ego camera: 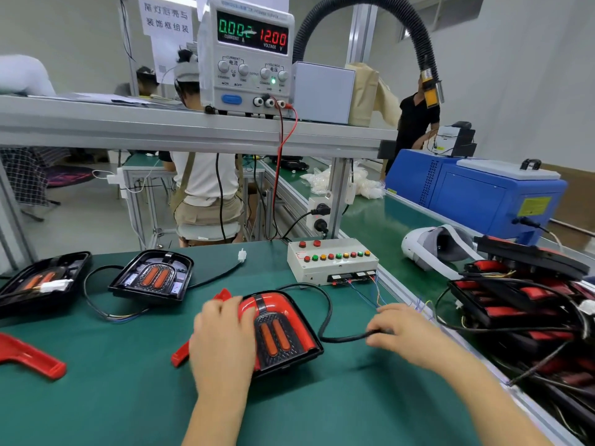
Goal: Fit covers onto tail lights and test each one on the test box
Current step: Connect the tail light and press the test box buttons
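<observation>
Left hand (222,336) flat on tail light (280,333) edge (right hand's (402,329) fingers (377,340) round its cable (325,317))

The person's left hand (222,333) and right hand (405,329) are both bare. Each joins a bare forearm, the left forearm (215,410) and the right forearm (483,397), uncovered all the way to the lower edge of the view. The outlines of both hands are a little soft with blur, so finer details such as the nails cannot be made out.
</observation>
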